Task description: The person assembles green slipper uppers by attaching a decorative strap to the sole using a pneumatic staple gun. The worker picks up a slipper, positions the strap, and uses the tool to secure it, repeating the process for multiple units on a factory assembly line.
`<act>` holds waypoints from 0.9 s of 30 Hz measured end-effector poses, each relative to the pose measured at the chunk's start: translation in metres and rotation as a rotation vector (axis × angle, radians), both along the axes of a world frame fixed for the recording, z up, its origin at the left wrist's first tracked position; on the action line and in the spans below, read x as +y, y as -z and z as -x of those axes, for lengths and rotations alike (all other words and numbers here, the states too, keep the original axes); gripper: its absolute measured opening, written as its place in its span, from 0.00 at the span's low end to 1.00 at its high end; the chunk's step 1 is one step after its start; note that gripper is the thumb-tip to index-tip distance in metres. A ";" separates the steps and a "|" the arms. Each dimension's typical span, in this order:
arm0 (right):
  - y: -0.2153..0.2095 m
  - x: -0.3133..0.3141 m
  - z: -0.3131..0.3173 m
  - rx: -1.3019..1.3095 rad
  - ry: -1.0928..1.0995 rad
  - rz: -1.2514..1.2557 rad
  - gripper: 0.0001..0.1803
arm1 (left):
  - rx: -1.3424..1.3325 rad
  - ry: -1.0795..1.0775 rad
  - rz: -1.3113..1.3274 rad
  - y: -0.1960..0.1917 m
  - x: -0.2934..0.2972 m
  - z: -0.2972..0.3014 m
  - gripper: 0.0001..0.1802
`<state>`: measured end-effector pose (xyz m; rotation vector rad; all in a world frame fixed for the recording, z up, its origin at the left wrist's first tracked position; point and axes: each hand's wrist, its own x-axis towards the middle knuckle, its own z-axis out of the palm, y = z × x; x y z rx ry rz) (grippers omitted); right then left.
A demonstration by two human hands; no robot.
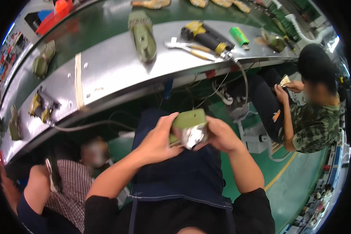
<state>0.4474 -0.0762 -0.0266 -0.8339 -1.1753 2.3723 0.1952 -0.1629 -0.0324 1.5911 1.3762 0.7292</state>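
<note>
Above my lap, both hands hold an olive-green shoe upper (pixel 188 119), slightly blurred and seen end-on. A shiny, crinkled silver surface shows on the side toward me. My left hand (pixel 162 136) is closed around its left side, with the thumb near the top edge. My right hand (pixel 223 134) grips the opposite side, its fingers partly hidden behind the piece. On the metal bench (pixel 113 66) ahead lies another olive-green shoe upper (pixel 143 41). Pincers (pixel 193 50) with yellowish handles rest to its right, beside a black-and-yellow power tool (pixel 208 37).
A green box (pixel 239 36) lies right of the tool. More green shoe pieces (pixel 44 59) sit on the green belt. Another yellow-and-black tool (pixel 39 109) with a hose is at the bench's left. Co-workers sit close on my right (pixel 316 113) and left (pixel 68 187).
</note>
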 end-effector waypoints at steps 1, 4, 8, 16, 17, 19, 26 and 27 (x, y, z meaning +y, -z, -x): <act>0.006 -0.002 -0.015 -0.093 -0.065 -0.111 0.48 | -0.085 -0.068 0.033 0.026 -0.002 -0.017 0.56; 0.039 -0.021 -0.031 -0.377 0.171 -0.464 0.52 | -0.329 -0.211 0.240 0.076 -0.008 -0.074 0.56; 0.053 -0.021 -0.050 -0.489 0.353 -0.364 0.36 | -0.477 -0.147 0.490 0.080 -0.010 -0.121 0.57; 0.114 -0.025 -0.020 -0.446 0.280 -0.245 0.30 | -0.638 -0.334 0.786 0.092 -0.020 -0.110 0.41; 0.119 -0.025 -0.020 -0.465 0.264 -0.264 0.30 | -0.707 -0.352 0.844 0.090 -0.021 -0.107 0.38; 0.124 -0.026 -0.017 -0.490 0.246 -0.333 0.31 | -0.743 -0.357 0.854 0.090 -0.021 -0.107 0.37; 0.131 -0.023 -0.007 -0.715 0.185 -0.594 0.33 | -0.831 -0.312 0.904 0.087 -0.022 -0.095 0.32; 0.154 -0.021 -0.012 -0.683 0.163 -0.494 0.35 | -0.838 -0.315 0.927 0.093 -0.020 -0.095 0.30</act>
